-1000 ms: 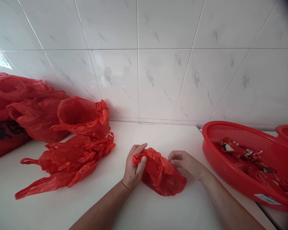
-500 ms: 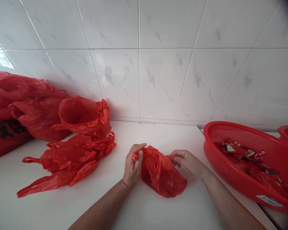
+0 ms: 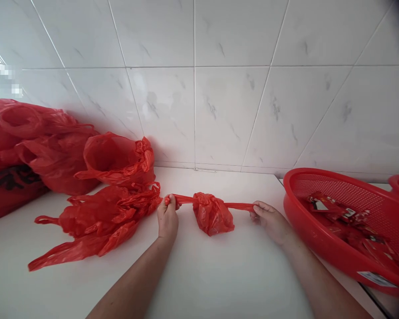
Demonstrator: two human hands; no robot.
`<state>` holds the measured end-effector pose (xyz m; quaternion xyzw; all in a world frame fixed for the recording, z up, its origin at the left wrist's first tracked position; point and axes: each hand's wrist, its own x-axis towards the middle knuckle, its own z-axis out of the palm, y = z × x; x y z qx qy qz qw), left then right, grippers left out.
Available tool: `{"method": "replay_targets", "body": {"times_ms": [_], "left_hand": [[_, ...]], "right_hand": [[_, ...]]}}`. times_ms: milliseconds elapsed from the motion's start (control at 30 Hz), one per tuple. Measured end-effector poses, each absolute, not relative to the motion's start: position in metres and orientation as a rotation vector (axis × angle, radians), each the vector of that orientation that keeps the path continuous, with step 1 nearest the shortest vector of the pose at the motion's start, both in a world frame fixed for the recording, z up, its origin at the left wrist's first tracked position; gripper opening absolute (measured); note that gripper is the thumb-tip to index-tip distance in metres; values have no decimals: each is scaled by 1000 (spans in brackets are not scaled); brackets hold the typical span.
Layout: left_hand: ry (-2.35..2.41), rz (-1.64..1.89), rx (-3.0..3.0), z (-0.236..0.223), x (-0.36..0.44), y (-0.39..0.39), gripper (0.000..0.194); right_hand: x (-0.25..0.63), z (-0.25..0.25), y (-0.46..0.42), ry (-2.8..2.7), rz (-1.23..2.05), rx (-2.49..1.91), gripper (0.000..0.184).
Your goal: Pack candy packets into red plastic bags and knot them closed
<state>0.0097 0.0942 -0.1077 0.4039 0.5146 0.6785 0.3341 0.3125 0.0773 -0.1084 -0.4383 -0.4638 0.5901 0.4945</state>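
Between my hands is a small red plastic bag [image 3: 214, 217], its body bunched up and its two handles pulled taut to the sides. My left hand [image 3: 168, 217] is closed around one handle, close to a heap of loose red bags. The other handle is pinched in the fingers of my right hand [image 3: 269, 219], which is near the red basket. The bag's gathered top lies level with both hands. What the bag holds, if anything, is hidden.
Crumpled red plastic bags [image 3: 99, 217] lie on the white table [image 3: 199, 283] at left. Behind them stand an open red bag [image 3: 119, 155] and large red bags [image 3: 53, 155]. At right, a red perforated basket [image 3: 302, 217] holds small red packets [image 3: 346, 217]. A tiled wall [image 3: 232, 110] closes the back.
My hands have moved apart, left hand leftward and right hand slightly rightward. The bag's handles are now stretched straight, and its body has drawn into a smaller bundle farther back.
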Motion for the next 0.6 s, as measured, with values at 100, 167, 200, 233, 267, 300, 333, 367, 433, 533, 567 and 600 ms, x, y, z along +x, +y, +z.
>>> {"method": "replay_targets", "body": {"times_ms": [100, 167, 200, 233, 267, 300, 333, 367, 433, 533, 567, 600], "left_hand": [[1277, 1769, 874, -108, 9, 97, 33], [1231, 1767, 767, -107, 10, 98, 33], [1214, 1766, 723, -107, 10, 99, 32], [1205, 1765, 688, -107, 10, 99, 32], [1205, 1759, 671, -106, 9, 99, 32], [1209, 1742, 678, -106, 9, 99, 32], [1201, 1712, 710, -106, 9, 98, 32], [1172, 1672, 759, -106, 9, 97, 33], [1059, 1576, 872, -107, 10, 96, 34], [906, 1445, 967, -110, 12, 93, 36], [877, 1417, 989, -111, 13, 93, 37], [855, 1397, 1016, -112, 14, 92, 37]], "right_hand": [[316, -112, 79, -1120, 1453, -1063, 22], [318, -113, 78, -1120, 1456, -1060, 21], [318, -113, 78, -1120, 1456, -1058, 21], [318, -113, 78, -1117, 1458, -1054, 21], [318, -113, 78, -1107, 1462, -1049, 20], [318, -112, 78, -1080, 1468, -1040, 19], [319, -111, 78, -1038, 1480, -1023, 18], [319, -110, 79, -983, 1493, -998, 17], [318, -106, 79, -861, 1519, -921, 14], [313, -100, 76, -760, 1597, -772, 22], [309, -99, 74, -770, 1638, -736, 28], [304, -98, 72, -803, 1685, -712, 34]]}}
